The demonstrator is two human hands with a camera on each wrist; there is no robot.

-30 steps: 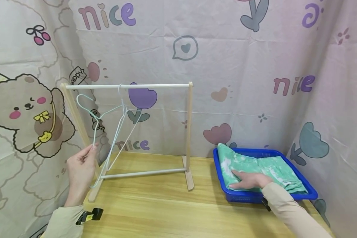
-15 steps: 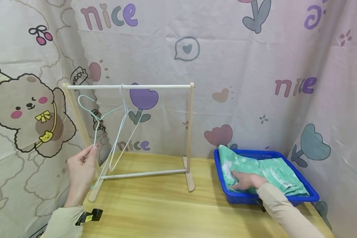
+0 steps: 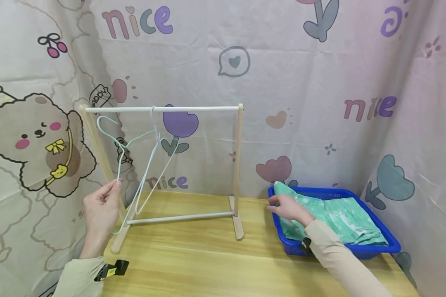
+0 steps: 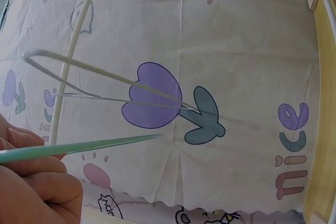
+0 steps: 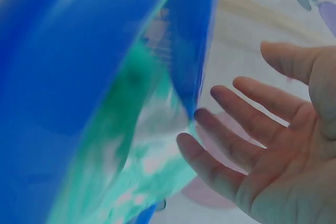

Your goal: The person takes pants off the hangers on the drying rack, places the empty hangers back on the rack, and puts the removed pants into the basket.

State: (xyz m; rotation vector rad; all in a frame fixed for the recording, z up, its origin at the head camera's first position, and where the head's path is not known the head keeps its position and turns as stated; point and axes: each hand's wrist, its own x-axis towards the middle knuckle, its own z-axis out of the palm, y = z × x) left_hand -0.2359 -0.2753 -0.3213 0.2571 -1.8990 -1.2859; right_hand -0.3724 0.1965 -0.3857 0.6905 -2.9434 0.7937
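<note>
A pale green wire hanger (image 3: pixel 124 147) is pinched between the thumb and fingers of my left hand (image 3: pixel 103 210), its hook pointing up beside the rack. The left wrist view shows its green wire (image 4: pixel 105 144) crossing the fingers. A light-coloured hanger (image 3: pixel 157 134) hangs from the rail of the wooden rack (image 3: pixel 193 109). At the right, my right hand (image 3: pixel 290 208) hovers at the near-left side of a blue basket (image 3: pixel 292 248), over the folded green-and-white tie-dye cloth (image 3: pixel 349 214). In the right wrist view its fingers (image 5: pixel 247 116) are spread and hold nothing.
The rack's feet (image 3: pixel 238 226) stand on a wood-grain table (image 3: pixel 193 264). A low crossbar (image 3: pixel 180 217) joins them. Behind and at both sides hangs a printed curtain (image 3: pixel 208 156).
My right hand has lifted off the cloth and moved left and up to the basket's left rim. The left hand keeps its pinch on the green hanger, nearly still.
</note>
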